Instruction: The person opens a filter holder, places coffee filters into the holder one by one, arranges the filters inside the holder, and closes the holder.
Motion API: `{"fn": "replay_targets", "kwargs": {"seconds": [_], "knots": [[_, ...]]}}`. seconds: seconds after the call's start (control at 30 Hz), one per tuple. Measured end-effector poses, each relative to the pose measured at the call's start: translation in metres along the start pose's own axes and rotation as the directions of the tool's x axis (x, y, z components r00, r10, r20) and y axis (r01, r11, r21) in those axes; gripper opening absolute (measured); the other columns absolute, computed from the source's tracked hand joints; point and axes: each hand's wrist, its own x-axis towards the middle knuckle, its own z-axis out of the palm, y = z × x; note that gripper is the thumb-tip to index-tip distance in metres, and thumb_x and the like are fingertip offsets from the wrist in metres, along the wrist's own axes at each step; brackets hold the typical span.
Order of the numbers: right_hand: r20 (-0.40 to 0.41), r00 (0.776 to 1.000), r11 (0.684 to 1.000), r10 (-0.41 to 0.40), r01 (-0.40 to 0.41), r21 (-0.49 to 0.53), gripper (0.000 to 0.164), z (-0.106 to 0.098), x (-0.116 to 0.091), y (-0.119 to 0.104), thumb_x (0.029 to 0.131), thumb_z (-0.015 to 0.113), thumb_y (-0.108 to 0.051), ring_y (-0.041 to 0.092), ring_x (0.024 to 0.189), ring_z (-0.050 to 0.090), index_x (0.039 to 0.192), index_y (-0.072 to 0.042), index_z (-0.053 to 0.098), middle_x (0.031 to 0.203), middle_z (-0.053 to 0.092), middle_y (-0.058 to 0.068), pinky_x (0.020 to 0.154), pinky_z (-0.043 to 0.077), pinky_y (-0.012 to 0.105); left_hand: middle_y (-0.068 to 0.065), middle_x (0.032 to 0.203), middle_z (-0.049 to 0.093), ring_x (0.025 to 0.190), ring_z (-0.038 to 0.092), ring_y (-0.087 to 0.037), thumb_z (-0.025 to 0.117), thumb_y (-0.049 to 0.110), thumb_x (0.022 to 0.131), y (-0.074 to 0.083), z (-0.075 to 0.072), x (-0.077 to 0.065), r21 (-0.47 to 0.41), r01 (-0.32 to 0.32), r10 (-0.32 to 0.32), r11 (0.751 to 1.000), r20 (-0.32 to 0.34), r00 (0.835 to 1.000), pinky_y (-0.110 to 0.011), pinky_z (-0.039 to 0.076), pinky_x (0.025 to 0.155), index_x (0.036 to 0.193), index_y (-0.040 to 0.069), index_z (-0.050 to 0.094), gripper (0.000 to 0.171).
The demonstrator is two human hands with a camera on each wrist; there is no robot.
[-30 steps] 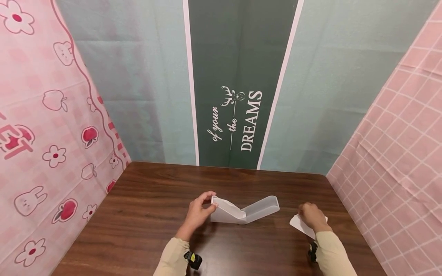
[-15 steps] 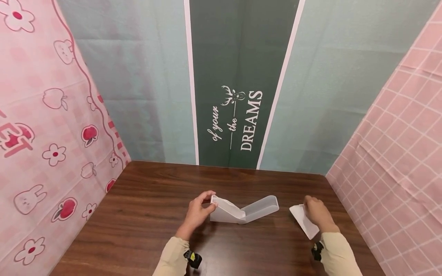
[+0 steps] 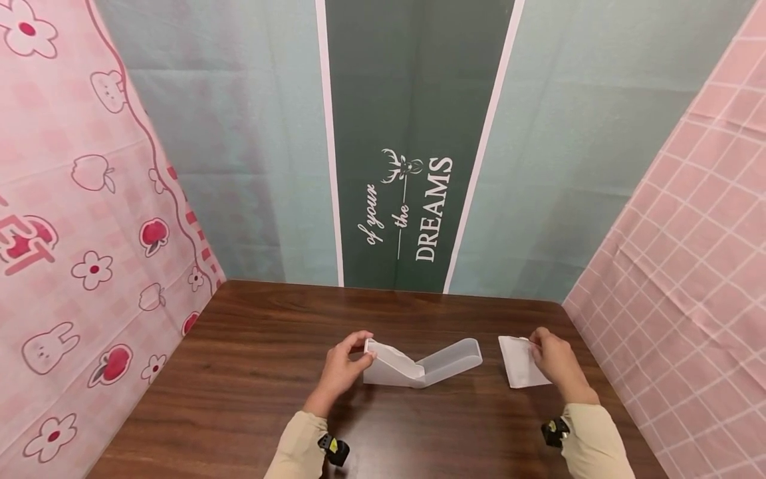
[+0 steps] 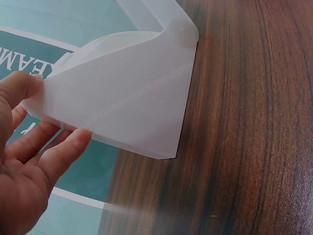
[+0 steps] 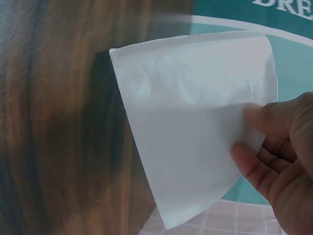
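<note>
A translucent white plastic case (image 3: 387,371) stands on the table, its hinged lid (image 3: 456,359) swung open to the right. My left hand (image 3: 342,368) grips the case's left end between thumb and fingers. Up close in the left wrist view, white paper filters (image 4: 107,46) show above the case's (image 4: 122,103) sloping edge. Right of the lid, my right hand (image 3: 555,359) pinches a white coffee filter paper (image 3: 519,362) by its right side. In the right wrist view this filter paper (image 5: 181,112) is flat and fan-shaped, with a crimped seam along its upper edge.
The brown wooden table (image 3: 269,346) ends at a green curtain (image 3: 395,80) printed with lettering. Pink patterned cloth (image 3: 90,219) hangs along the left, and pink checked cloth (image 3: 688,266) along the right. Each wrist wears a small black camera.
My right hand has lifted and turned the filter paper, so its broad face now shows more upright. The left hand and the case have stayed in place.
</note>
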Motion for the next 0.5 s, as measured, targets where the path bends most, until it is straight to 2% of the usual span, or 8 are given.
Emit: {"fn": "replay_targets", "kwargs": {"seconds": [0.13,0.27,0.37,0.5], "knots": [[-0.016,0.999,0.999,0.034,-0.033,0.026,0.008,-0.007,0.000,-0.007,0.077,0.066,0.004,0.027,0.061,0.055,0.082,0.001,0.060,0.072,0.061,0.011,0.055,0.043,0.044,-0.003,0.097,0.066,0.092,0.063,-0.024,0.072,0.015,0.082,0.000,0.000,0.001,0.006,-0.007,0.007,1.000,-0.004,1.000,-0.041,0.051,0.074,0.111,0.012,0.063,0.030],[-0.093,0.989,0.993,0.112,-0.108,0.055,0.006,-0.010,-0.004,-0.013,0.078,0.068,-0.002,0.023,0.058,0.053,0.079,-0.006,0.064,0.069,0.061,0.006,0.052,0.040,0.040,-0.003,0.098,0.066,0.092,0.063,-0.024,0.072,0.015,0.082,0.000,0.000,0.000,0.003,0.001,-0.001,1.000,0.000,1.000,-0.036,0.051,0.073,0.111,0.015,0.062,0.030],[-0.156,0.977,0.988,0.145,-0.134,0.078,0.006,-0.009,-0.008,-0.016,0.078,0.069,-0.003,0.023,0.058,0.053,0.077,-0.007,0.065,0.066,0.061,0.004,0.054,0.039,0.040,-0.004,0.098,0.066,0.092,0.062,-0.025,0.072,0.015,0.082,-0.001,0.000,-0.001,-0.005,0.006,-0.006,1.000,0.000,1.000,-0.037,0.051,0.072,0.111,0.015,0.062,0.030],[-0.184,0.969,0.984,0.164,-0.149,0.096,0.006,-0.007,-0.011,-0.016,0.079,0.071,-0.004,0.022,0.058,0.053,0.077,-0.006,0.066,0.065,0.061,0.002,0.055,0.039,0.040,-0.005,0.098,0.066,0.092,0.062,-0.026,0.072,0.014,0.082,-0.001,0.001,0.000,-0.017,0.002,-0.002,1.000,-0.003,1.000,-0.042,0.051,0.073,0.110,0.015,0.062,0.030]]}}
